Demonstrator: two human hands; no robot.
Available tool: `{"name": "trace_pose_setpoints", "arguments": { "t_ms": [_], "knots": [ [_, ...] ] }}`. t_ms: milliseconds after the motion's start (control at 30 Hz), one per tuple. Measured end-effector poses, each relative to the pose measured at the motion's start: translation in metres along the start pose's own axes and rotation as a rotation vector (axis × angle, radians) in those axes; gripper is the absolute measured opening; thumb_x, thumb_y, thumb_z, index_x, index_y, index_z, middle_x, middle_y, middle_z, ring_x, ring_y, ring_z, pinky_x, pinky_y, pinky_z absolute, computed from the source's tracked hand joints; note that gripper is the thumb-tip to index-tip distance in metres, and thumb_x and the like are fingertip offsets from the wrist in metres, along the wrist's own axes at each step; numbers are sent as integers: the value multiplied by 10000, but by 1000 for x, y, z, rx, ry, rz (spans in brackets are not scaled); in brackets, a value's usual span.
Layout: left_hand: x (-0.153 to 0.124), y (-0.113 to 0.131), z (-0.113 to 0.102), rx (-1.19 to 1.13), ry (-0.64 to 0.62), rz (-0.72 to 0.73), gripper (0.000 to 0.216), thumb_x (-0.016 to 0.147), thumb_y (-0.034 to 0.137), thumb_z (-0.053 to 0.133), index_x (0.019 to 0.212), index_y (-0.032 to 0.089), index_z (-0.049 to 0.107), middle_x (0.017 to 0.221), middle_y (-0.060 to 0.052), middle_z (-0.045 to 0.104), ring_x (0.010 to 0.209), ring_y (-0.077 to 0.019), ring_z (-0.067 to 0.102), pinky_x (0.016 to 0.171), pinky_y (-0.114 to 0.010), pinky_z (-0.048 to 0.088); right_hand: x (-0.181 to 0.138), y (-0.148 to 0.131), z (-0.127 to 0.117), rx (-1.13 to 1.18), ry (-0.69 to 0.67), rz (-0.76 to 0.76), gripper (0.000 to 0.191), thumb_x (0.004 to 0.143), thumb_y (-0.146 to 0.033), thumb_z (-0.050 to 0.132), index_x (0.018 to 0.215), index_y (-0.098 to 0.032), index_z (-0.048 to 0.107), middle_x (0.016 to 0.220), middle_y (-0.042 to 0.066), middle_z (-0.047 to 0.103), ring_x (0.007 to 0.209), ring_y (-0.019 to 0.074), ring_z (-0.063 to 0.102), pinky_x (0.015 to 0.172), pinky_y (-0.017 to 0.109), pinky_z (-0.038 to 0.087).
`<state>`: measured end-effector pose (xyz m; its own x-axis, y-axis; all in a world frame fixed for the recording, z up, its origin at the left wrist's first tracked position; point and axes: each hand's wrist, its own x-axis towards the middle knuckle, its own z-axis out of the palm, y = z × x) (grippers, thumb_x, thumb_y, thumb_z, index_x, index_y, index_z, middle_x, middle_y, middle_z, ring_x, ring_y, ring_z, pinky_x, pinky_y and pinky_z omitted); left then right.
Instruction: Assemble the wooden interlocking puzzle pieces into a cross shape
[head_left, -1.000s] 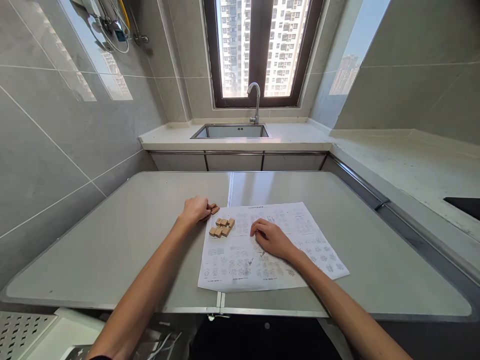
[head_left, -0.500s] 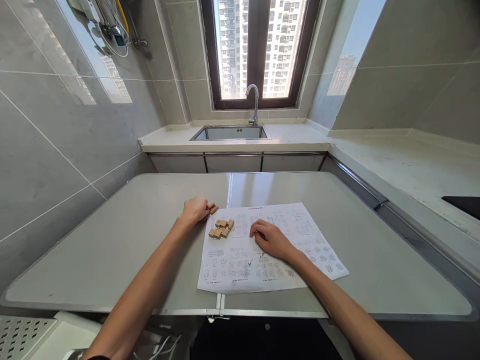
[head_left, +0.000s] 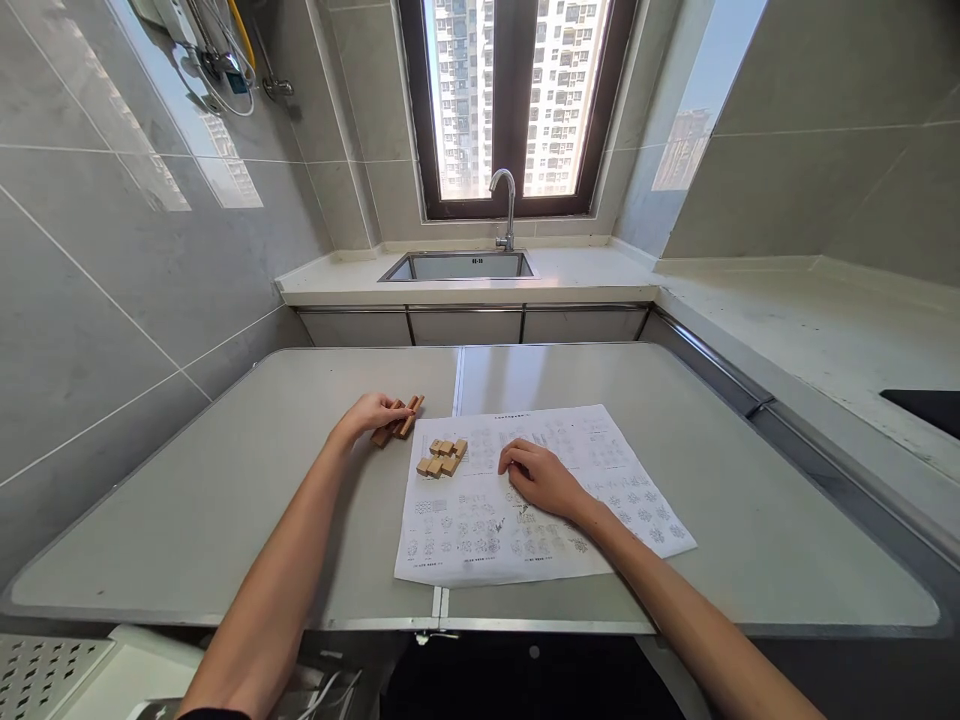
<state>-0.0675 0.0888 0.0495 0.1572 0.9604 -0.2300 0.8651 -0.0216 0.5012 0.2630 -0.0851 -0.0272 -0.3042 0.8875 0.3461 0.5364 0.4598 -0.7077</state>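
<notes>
My left hand (head_left: 367,414) rests on the grey table (head_left: 225,480) just left of a printed sheet (head_left: 525,500). Its fingers lie loosely on a small bundle of brown wooden sticks (head_left: 401,419) that pokes out past the fingertips. A flat cluster of light wooden blocks (head_left: 442,457) sits on the sheet's upper left corner, a little right of that hand. My right hand (head_left: 541,478) lies palm down on the middle of the sheet, fingers curled slightly and pressing the paper, holding nothing.
The table's seam (head_left: 457,380) runs down its middle. Behind it a counter holds a steel sink (head_left: 459,265) with a curved tap (head_left: 506,205) under a window. A second counter (head_left: 810,330) runs along the right. Tiled wall stands close on the left.
My left hand has slid left and back and uncurled, uncovering the brown sticks, which now lie angled beside its fingertips. My right hand has stayed put on the sheet.
</notes>
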Motion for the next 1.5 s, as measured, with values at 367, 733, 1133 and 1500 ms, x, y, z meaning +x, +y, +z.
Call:
{"name": "trace_pose_setpoints", "arguments": {
  "t_ms": [367, 733, 1133, 1500],
  "knots": [
    [-11, -21, -1, -422, -120, -141, 647, 637, 760, 800, 893, 171, 722, 549, 9, 548, 470, -111, 460, 441, -238, 282, 0, 2, 1, 11, -1, -4, 251, 912, -64, 484, 895, -229, 672, 1057, 30, 686, 683, 140, 551, 661, 301, 421],
    [-52, 59, 21, -510, -243, 67, 609, 935, 753, 465, 1000, 184, 673, 540, 20, 521, 384, -78, 278, 416, -232, 122, 3, -6, -2, 138, 23, 106, 172, 937, -173, 538, 920, -232, 699, 956, 21, 696, 691, 150, 537, 689, 309, 425],
    [-109, 128, 104, -602, -517, 266, 664, 893, 821, 489, 946, 203, 727, 659, -29, 666, 411, -99, 394, 408, -255, 218, 12, -7, -12, 792, 202, 323, 437, 899, -640, 684, 800, -218, 630, 649, -26, 552, 571, 129, 459, 595, 283, 403],
    [-90, 123, 133, -1411, -496, 95, 275, 937, 242, 651, 1176, 107, 668, 1210, -192, 721, 810, -145, 681, 624, -235, 508, 16, 1, -18, 1168, 356, 513, 462, 802, -606, 787, 779, -216, 540, 763, -2, 568, 606, 128, 515, 503, 265, 420]
  ]
}}
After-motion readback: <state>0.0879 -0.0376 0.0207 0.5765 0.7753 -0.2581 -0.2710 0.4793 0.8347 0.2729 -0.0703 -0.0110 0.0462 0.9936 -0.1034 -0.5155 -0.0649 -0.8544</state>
